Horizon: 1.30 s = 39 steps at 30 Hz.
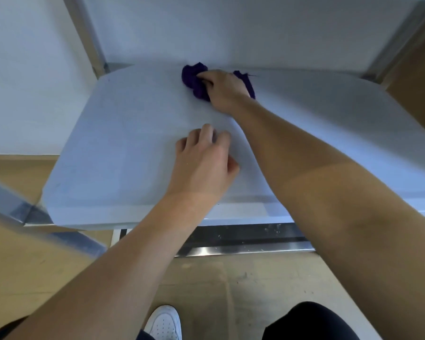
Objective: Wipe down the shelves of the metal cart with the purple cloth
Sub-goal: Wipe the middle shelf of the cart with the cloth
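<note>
Even, cool, diffuse light; barely any shadow on shelf [123, 143]. Soft focus throughout, smeared blur on near-left post [22, 200]. Wide-angle bowing at edges. Glare along lower rail [243, 250].

Hands: two, my left hand [204, 165] and my right hand [223, 90].
Cloths: one purple cloth [194, 81], in my right fingers.
Shelves: one pale shelf [123, 143] in full view; a metal edge [243, 250] lies lower down, and I cannot tell whether it is another.
Cart posts: three that I see: far-left post [91, 38], far-right post [399, 42], near-left post [17, 204].
Shoes: one white shoe [163, 322].
</note>
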Motion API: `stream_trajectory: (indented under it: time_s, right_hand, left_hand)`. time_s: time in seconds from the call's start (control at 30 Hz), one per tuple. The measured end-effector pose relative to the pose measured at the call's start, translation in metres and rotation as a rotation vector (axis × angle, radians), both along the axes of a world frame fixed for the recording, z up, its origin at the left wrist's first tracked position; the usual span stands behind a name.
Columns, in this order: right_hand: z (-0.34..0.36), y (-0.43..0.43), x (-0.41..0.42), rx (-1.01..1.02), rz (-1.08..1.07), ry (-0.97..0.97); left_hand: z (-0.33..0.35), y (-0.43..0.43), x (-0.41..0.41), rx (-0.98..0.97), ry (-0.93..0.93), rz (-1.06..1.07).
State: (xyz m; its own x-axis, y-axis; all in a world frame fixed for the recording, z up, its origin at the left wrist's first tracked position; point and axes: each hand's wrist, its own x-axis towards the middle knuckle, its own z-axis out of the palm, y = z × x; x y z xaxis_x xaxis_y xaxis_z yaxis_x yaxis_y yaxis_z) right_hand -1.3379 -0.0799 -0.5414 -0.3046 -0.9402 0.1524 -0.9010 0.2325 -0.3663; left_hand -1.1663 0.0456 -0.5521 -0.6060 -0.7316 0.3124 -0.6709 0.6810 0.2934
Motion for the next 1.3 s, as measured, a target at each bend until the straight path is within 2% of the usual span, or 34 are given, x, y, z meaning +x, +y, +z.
stream_trajectory:
  time_s: [0.13,0.5,0.67,0.83,1.07,1.17,1.3]
  right_hand:
    - [-0.002,0.001,-0.012,-0.036,0.003,-0.041]
    - [0.001,0.062,-0.127,-0.075,-0.321,-0.061]
    - [0.002,0.063,-0.132,-0.029,-0.358,-0.084]
    - [0.003,0.029,-0.088,-0.032,-0.181,-0.048]
    - [0.004,-0.022,0.015,0.013,0.237,-0.022]
    - [0.010,-0.018,0.032,0.084,0.353,-0.030]
    - [0.020,0.012,0.034,0.123,0.404,-0.045]
  left_hand:
    - [-0.002,-0.003,0.001,0.012,0.026,0.004]
    - [-0.004,-0.006,-0.001,0.008,0.082,0.000]
    - [-0.004,-0.002,-0.003,-0.023,0.061,0.004]
    - [-0.001,-0.002,-0.001,-0.029,0.069,-0.001]
    - [-0.002,-0.004,-0.001,-0.028,0.058,-0.012]
    - [-0.001,-0.005,0.001,-0.013,0.057,-0.032]
    - [0.001,-0.008,0.003,-0.001,0.080,-0.032]
